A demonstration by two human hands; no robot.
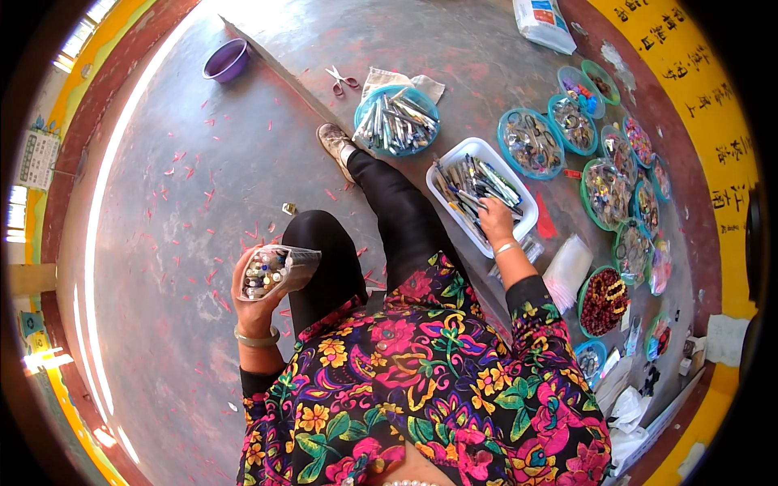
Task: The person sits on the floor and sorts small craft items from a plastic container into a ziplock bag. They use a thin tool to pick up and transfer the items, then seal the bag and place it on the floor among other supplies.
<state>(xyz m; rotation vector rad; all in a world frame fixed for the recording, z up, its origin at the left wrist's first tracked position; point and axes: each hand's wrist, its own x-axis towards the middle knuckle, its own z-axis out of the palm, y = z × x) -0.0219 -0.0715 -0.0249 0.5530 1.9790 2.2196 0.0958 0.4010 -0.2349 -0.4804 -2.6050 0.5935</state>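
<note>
Left hand (253, 293) raised at the person's left side, grip closed around a clear plastic bag of pens (275, 271), bag tilted with its open end pointing right, coloured pen caps visible inside; a metal bangle (257, 338) sits on that wrist. Right hand (496, 220) stretched forward over the white tray (519, 182), fingers curled down onto the loose pens (470, 188) piled in it; whether the grip has actually closed on a pen cannot be told. The tray sits on the floor (162, 243) just right of the person's outstretched leg in black trousers (397, 215), shoe (335, 144) at the far end. Just past the foot is a round blue basket (397, 121) full of more pens, with a cloth bag (401, 81) behind it and red-handled scissors (343, 79) to its left. A purple bowl (227, 59) stands well apart, far left on the floor. Right of the tray a curved row of round blue and green baskets (531, 144) holds small mixed items; 1 green basket with dark red beads (604, 301) lies near the right elbow, a stack of clear sleeves (567, 271) between it and the tray. Small red scraps (182, 172) are scattered over the floor. The person wears a floral top (421, 389).
</note>
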